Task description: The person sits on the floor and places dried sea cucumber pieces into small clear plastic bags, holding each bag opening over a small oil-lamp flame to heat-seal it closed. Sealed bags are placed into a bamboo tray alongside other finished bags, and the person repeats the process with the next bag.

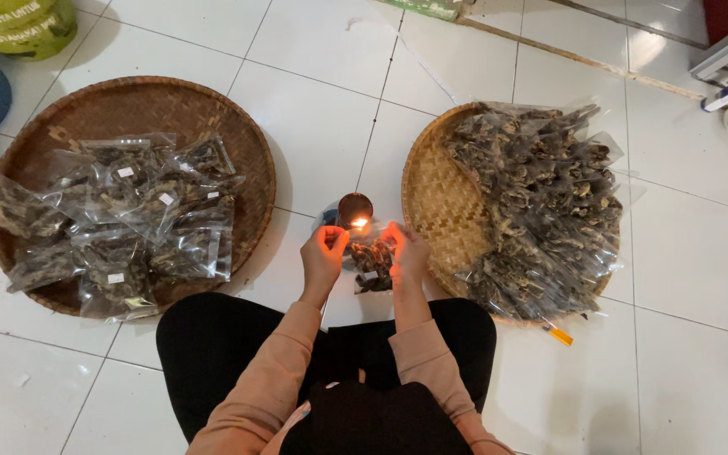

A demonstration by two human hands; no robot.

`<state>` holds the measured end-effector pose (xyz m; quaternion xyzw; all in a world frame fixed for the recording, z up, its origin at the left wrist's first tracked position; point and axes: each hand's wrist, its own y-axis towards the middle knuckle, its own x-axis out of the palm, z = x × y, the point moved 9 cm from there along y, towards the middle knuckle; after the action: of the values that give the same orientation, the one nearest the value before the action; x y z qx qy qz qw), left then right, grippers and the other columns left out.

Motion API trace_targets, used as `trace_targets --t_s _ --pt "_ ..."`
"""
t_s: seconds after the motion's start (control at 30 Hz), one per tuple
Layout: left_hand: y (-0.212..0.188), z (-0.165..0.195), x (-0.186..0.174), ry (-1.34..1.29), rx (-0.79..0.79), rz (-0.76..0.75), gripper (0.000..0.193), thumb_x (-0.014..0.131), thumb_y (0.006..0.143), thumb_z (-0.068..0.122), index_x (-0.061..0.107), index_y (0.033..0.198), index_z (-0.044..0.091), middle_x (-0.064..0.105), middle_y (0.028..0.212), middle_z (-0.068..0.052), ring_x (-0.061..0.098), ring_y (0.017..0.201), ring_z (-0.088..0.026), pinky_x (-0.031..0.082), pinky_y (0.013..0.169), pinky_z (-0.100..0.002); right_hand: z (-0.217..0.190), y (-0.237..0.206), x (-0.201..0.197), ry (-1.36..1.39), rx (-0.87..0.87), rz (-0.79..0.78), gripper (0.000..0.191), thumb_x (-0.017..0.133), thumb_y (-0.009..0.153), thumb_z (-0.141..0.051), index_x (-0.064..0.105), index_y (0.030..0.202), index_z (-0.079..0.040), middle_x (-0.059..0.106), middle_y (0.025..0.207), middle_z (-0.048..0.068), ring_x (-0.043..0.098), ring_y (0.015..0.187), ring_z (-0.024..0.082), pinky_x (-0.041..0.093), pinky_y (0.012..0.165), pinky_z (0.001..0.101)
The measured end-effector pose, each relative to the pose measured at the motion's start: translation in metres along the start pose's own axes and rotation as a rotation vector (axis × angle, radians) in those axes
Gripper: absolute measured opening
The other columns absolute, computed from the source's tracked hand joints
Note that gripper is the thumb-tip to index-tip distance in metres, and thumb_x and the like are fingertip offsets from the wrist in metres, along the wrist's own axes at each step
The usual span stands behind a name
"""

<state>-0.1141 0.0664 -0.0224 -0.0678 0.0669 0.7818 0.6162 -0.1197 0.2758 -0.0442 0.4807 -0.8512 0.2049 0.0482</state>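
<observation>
left grip: your left hand (323, 251) pinches the left top edge of a small clear bag (372, 263), fingers closed on it.
right grip: your right hand (406, 250) pinches the right top edge of the same bag, fingers closed on it.
bag: clear plastic, dark dried pieces inside; it hangs between your two hands, just above your knees, top edge held up next to the flame.
flame: small candle (359, 222) burning just beyond the bag's top edge, between your fingertips; whether the plastic touches the flame, cannot tell.
candle holder: round dark tin (355, 206) right behind the flame, on the floor.
right tray: round woven tray (434, 202) just beside your right hand, piled with many clear bags (541, 202) of the same dark dried stuff; the pile covers the tray's right half.
left tray: darker round woven tray (136, 105) well left of your left hand, holding a looser heap of filled bags with small white labels (120, 219).
floor: white tiles (313, 109); both trays and the tin sit on it.
you: seated on the floor, dark trousers, peach sleeves (271, 371).
stray items: small orange stick (559, 335) on the tile near the right tray's near rim; green gas cylinder (23, 25) at far left.
</observation>
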Motion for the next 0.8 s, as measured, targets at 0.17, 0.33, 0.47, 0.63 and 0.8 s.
trace_targets --t_s 0.17,0.33,0.47,0.63,0.8 --pt "-0.004 -0.006 -0.002 -0.122 -0.035 -0.001 0.025 0.076 0.089 0.018 0.069 0.105 0.001 0.077 0.090 -0.010 0.071 0.080 -0.014 0.057 0.073 -0.029 0.004 -0.001 -0.001 -0.018 0.020 -0.028 0.012 0.077 0.090 -0.015 0.078 0.092 -0.004 0.073 0.076 0.002 0.064 0.067 0.008 0.042 0.059 0.0234" --pt "-0.014 -0.016 -0.001 -0.175 -0.062 -0.001 0.022 0.076 0.092 0.019 0.072 0.104 0.001 0.076 0.094 -0.006 0.072 0.085 -0.011 0.058 0.078 -0.027 0.013 -0.009 -0.011 -0.028 0.048 0.042 0.010 0.077 0.089 -0.016 0.079 0.093 -0.007 0.073 0.077 0.001 0.064 0.067 0.008 0.041 0.058 0.0234" --pt "-0.020 -0.025 0.001 -0.183 -0.139 0.018 0.020 0.076 0.092 0.018 0.075 0.101 0.001 0.077 0.090 -0.004 0.071 0.082 -0.009 0.056 0.077 -0.025 0.018 -0.012 -0.013 -0.004 0.065 0.051 0.010 0.077 0.090 -0.016 0.079 0.092 -0.006 0.073 0.077 0.001 0.063 0.067 0.008 0.040 0.058 0.0239" --pt "-0.020 -0.026 -0.003 -0.237 -0.162 0.074 0.016 0.075 0.092 0.015 0.076 0.099 0.001 0.075 0.086 -0.003 0.066 0.078 -0.009 0.053 0.073 -0.024 0.016 -0.012 -0.010 -0.012 0.051 0.062 0.012 0.077 0.090 -0.015 0.078 0.091 -0.003 0.073 0.076 0.003 0.065 0.068 0.009 0.042 0.059 0.0243" --pt "-0.018 -0.024 -0.011 -0.315 -0.141 0.150 0.014 0.073 0.093 0.013 0.074 0.100 0.000 0.074 0.086 -0.002 0.064 0.076 -0.008 0.051 0.071 -0.024 0.013 -0.011 0.011 0.067 0.021 -0.036 0.012 0.076 0.089 -0.011 0.078 0.093 0.001 0.074 0.077 0.006 0.065 0.067 0.011 0.041 0.058 0.0243"
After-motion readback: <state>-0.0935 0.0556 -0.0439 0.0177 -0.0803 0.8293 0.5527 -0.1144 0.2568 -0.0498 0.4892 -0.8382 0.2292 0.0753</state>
